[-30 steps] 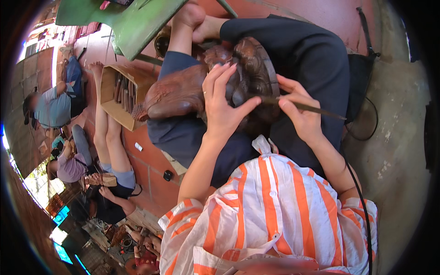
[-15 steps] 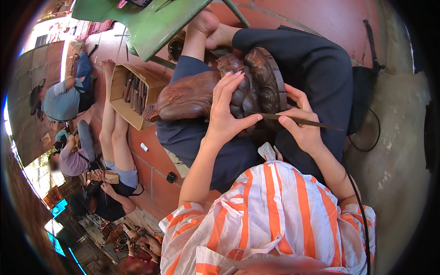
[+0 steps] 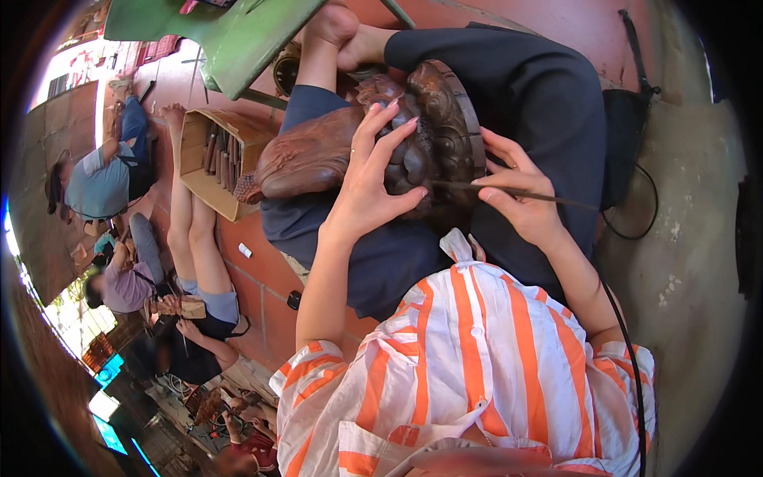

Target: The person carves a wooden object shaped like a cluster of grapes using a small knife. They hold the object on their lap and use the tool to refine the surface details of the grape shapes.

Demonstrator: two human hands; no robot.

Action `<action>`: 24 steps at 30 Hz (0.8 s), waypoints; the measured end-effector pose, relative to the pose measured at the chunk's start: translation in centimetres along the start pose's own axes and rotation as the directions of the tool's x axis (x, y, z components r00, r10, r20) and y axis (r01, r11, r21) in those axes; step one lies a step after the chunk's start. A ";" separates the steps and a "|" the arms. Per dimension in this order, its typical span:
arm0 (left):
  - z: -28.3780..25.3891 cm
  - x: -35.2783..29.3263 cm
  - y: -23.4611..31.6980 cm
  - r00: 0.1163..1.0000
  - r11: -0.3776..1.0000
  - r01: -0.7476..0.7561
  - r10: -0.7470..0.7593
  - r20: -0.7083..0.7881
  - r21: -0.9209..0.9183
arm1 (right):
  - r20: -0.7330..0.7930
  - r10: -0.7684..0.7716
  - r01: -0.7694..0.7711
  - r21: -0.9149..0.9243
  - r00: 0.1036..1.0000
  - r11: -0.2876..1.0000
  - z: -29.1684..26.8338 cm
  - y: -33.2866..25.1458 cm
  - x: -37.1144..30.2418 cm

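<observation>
The right grip [image 3: 524, 203] pinches a thin dark tool [image 3: 548, 196] — its tip at the brown carving [image 3: 310, 163]. The left grip [image 3: 369, 183] is spread against it.

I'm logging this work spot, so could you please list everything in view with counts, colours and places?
Carved wooden piece: one, brown, upper centre
Thin tool: one, dark, at the carved wooden piece
Box: one, tan, upper left
Handled tools: several, brown, inside the box
Chair: one, green, upper edge
Small items: two, white and black, floor at left
Bag: one, black, right side
Cable: one or more, black, right
Tiles: many, reddish, left and top
Other people: several, mixed clothing, left
Shirt: one, white and orange, lower centre
Trousers: one pair, dark blue, centre
Feet: two, bare, top
Left hand: one, bare, over the carved wooden piece
Right hand: one, bare, holding the thin tool
</observation>
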State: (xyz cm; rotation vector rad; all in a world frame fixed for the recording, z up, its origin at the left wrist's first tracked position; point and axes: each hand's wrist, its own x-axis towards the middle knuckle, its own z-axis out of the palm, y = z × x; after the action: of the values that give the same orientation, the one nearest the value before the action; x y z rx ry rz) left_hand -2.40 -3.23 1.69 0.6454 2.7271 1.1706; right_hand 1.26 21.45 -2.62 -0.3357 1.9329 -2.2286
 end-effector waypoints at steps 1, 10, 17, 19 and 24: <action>0.2 0.0 0.0 1.000 1.000 -0.008 0.008 -0.007 0.011 | 0.045 -0.001 0.001 -0.003 0.999 1.000 -0.1 0.4 -0.3; 1.9 -0.4 -0.6 0.990 0.987 -0.071 0.086 -0.108 0.142 | 0.039 -0.085 0.091 -0.174 0.996 0.980 1.0 0.4 -0.2; 3.3 -0.3 -0.4 0.970 0.985 -0.051 0.088 -0.226 0.166 | -0.044 -0.072 0.067 -0.091 0.996 0.994 1.1 1.2 -0.5; 4.0 -0.4 -0.4 0.959 0.983 -0.029 0.079 -0.274 0.179 | -0.032 -0.078 0.074 -0.113 0.996 0.991 0.6 1.4 -0.4; 3.4 -0.3 0.1 0.965 0.993 -0.045 0.072 -0.253 0.111 | -0.002 -0.057 0.057 -0.023 0.998 0.998 0.7 1.3 -0.8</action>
State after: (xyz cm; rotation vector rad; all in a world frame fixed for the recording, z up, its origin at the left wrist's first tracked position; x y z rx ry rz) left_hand -1.26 -0.99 -0.67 0.6311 3.0221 1.2088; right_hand 2.21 20.78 -3.88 -0.3962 1.9762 -2.2442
